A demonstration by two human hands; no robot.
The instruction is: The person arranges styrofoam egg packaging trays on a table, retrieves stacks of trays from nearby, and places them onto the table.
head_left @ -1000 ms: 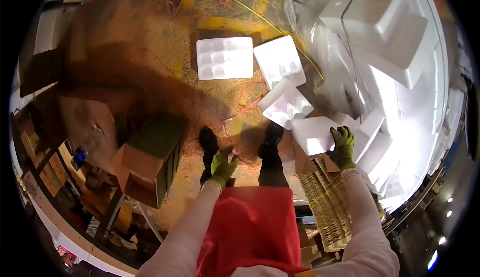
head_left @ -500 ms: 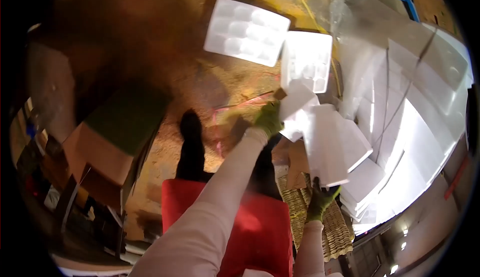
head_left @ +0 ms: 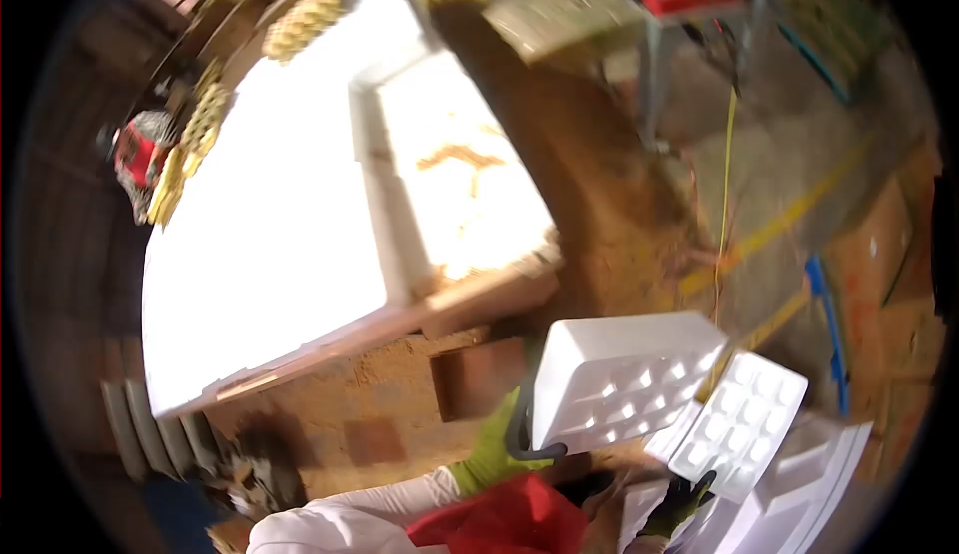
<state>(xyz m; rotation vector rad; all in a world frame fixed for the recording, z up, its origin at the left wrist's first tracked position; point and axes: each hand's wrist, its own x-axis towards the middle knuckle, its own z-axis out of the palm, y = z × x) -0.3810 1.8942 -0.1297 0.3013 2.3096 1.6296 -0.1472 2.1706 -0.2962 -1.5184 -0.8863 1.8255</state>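
My left hand (head_left: 504, 439), in a green glove with dark fingers, is closed on the left edge of a white foam tray (head_left: 624, 384). The tray is tilted, with its rows of rounded hollows facing down and to the right. My right hand (head_left: 679, 509), in a dark and green glove, is at the lower edge of a second white foam tray (head_left: 744, 419). Its fingers look closed over that edge, partly blurred. The second tray leans with its hollows up. A white flat piece (head_left: 667, 436) shows between the two trays.
A large, brightly lit white-topped table (head_left: 270, 234) with a recessed bay and wooden edge fills the left. Yellow egg-crate pieces (head_left: 305, 22) lie along its far side. A brown box (head_left: 479, 379) stands below it. White panels (head_left: 809, 484) are at lower right, a red seat (head_left: 509, 519) beneath me.
My view has swung up and left, bringing the table into sight. My left hand now holds a foam tray. My right hand has gone from the white boards to the second tray's edge.
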